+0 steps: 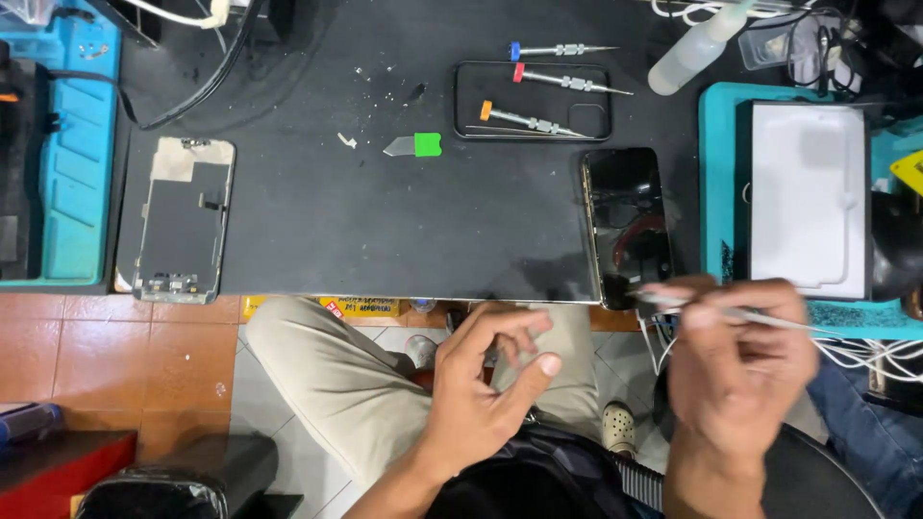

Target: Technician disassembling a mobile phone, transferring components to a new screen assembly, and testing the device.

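The phone repair looks partway through, as I judge it: a detached screen panel (183, 221) lies face down at the left of the dark matte surface (385, 221), its thin metal back and ribbon parts showing, while the glossy black phone (627, 223) rests at the right near edge, apart from it. The right hand (740, 360) is pinched shut on a slim, pale tweezer-like tool (760, 315) just near the phone's lower corner. The left hand (495, 370) hovers over the lap, fingers curled loosely apart, holding nothing I can make out. Farther off, three knurled steel screwdrivers (553, 86) sit on and beside a small black tray (471, 101), beside a green-handled pry blade (415, 145)
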